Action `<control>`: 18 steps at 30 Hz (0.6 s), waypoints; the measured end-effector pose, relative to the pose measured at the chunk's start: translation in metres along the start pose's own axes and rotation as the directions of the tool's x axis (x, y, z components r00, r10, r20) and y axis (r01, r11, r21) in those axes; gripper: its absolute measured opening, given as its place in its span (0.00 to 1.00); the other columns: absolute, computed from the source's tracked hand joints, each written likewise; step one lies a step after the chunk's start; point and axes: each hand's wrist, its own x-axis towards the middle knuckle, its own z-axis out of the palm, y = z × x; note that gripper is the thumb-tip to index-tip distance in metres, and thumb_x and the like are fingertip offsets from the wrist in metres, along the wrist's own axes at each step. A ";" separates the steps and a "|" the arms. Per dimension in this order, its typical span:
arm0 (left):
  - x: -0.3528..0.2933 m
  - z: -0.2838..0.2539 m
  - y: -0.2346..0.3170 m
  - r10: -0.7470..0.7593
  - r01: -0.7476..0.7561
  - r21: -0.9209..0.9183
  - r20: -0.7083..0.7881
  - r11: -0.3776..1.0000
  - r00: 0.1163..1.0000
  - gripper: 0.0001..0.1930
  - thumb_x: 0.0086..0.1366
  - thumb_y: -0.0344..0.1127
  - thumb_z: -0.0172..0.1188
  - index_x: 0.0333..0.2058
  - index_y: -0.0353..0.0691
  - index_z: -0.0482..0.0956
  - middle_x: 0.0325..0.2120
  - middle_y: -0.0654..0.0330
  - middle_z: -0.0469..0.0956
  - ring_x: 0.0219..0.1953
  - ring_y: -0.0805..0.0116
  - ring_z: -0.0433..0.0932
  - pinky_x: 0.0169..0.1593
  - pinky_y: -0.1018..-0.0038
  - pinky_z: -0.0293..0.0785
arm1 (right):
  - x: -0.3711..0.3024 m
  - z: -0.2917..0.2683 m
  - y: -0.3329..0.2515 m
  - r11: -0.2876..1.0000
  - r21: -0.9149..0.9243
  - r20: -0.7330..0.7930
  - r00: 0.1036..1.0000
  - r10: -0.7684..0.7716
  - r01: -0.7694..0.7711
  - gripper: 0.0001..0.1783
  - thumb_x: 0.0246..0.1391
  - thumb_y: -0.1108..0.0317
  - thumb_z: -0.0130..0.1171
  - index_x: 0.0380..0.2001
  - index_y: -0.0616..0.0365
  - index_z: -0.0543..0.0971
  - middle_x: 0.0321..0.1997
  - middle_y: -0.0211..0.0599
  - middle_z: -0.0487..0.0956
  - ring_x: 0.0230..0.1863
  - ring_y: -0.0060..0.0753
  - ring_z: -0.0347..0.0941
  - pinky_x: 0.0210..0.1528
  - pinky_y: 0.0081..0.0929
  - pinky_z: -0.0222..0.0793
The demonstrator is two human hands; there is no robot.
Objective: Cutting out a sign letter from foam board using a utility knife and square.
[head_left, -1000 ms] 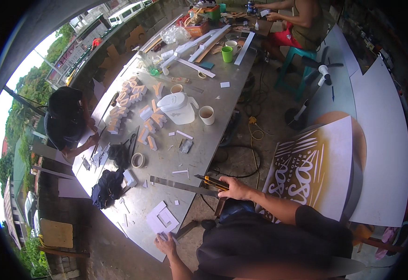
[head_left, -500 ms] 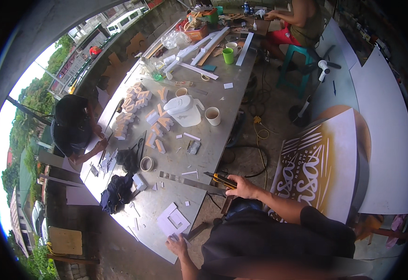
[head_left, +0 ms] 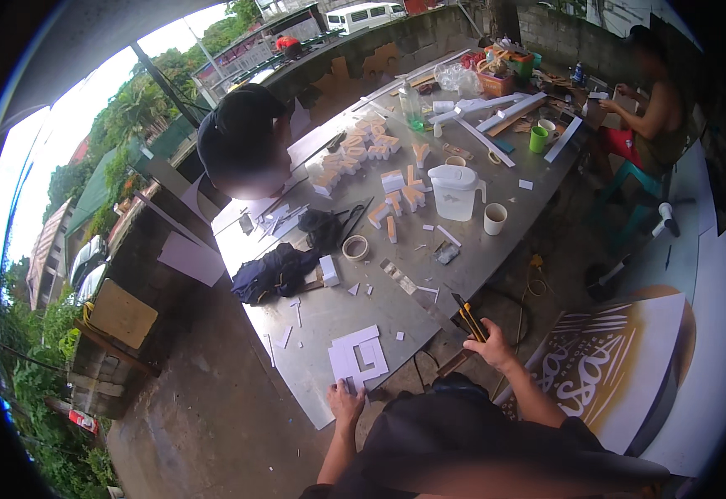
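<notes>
My left hand [head_left: 345,402] rests at the near table corner, its fingers stretched onto the lower edge of a flat white board piece [head_left: 344,353] with an angular cut-out. In my right hand [head_left: 493,348], a yellow-and-black utility knife [head_left: 469,319] points up and away, beyond the table's near right edge. A metal ruler [head_left: 404,280] runs from the tabletop towards that hand. Whether the fingers also grip its near end, I cannot tell. Small white offcuts [head_left: 354,289] lie beyond the board piece.
Block letters [head_left: 354,158], a lidded pitcher [head_left: 454,191], a paper cup [head_left: 495,219], a tape roll [head_left: 355,248] and dark cloth [head_left: 271,274] occupy the metal table [head_left: 313,378]. One person [head_left: 242,141] leans at the left; another [head_left: 649,116] sits far right. A printed sign [head_left: 604,358] stands right.
My view has swung, so the table sits further right and higher in the picture. My left hand stays at the board piece; the knife remains in my right hand.
</notes>
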 end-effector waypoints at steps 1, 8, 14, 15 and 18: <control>-0.001 -0.001 0.001 0.010 -0.010 0.004 0.019 1.000 1.000 0.35 0.53 0.50 0.75 0.55 0.36 0.75 0.52 0.41 0.72 0.56 0.39 0.71 0.59 0.52 0.71 | -0.002 0.003 0.000 1.000 -0.006 0.012 1.000 0.000 0.000 0.41 0.47 0.74 0.76 0.61 0.75 0.66 0.38 0.31 0.80 0.39 0.20 0.77 0.45 0.22 0.76; -0.007 -0.002 -0.003 0.042 -0.041 -0.025 0.051 0.999 0.998 0.36 0.52 0.49 0.76 0.55 0.35 0.75 0.51 0.41 0.71 0.55 0.39 0.71 0.58 0.52 0.72 | -0.031 0.017 -0.011 0.998 -0.049 -0.065 0.997 -0.048 0.044 0.17 0.47 0.73 0.74 0.36 0.59 0.75 0.32 0.26 0.78 0.34 0.19 0.74 0.41 0.24 0.73; 0.002 0.004 -0.018 0.108 -0.108 -0.125 -0.005 0.986 0.994 0.37 0.49 0.42 0.77 0.56 0.33 0.76 0.49 0.40 0.74 0.54 0.39 0.73 0.58 0.54 0.71 | -0.035 0.024 -0.018 0.992 -0.117 -0.115 0.993 0.028 -0.042 0.17 0.47 0.73 0.75 0.37 0.57 0.76 0.33 0.23 0.77 0.34 0.19 0.73 0.41 0.21 0.72; 0.003 -0.003 -0.016 0.126 -0.131 -0.166 -0.040 0.977 0.991 0.35 0.50 0.40 0.77 0.55 0.33 0.76 0.49 0.41 0.74 0.54 0.40 0.73 0.58 0.55 0.71 | -0.039 0.026 -0.026 0.994 -0.089 -0.108 0.993 0.054 -0.064 0.16 0.49 0.73 0.74 0.38 0.58 0.76 0.33 0.24 0.77 0.34 0.18 0.73 0.40 0.21 0.71; 0.012 -0.005 -0.020 0.157 -0.166 -0.179 -0.063 0.970 0.986 0.35 0.49 0.37 0.77 0.57 0.34 0.76 0.50 0.42 0.73 0.54 0.41 0.73 0.58 0.55 0.71 | -0.047 0.025 -0.027 0.992 -0.083 -0.132 0.988 0.084 -0.096 0.15 0.51 0.74 0.73 0.39 0.57 0.76 0.34 0.24 0.77 0.34 0.16 0.73 0.40 0.19 0.71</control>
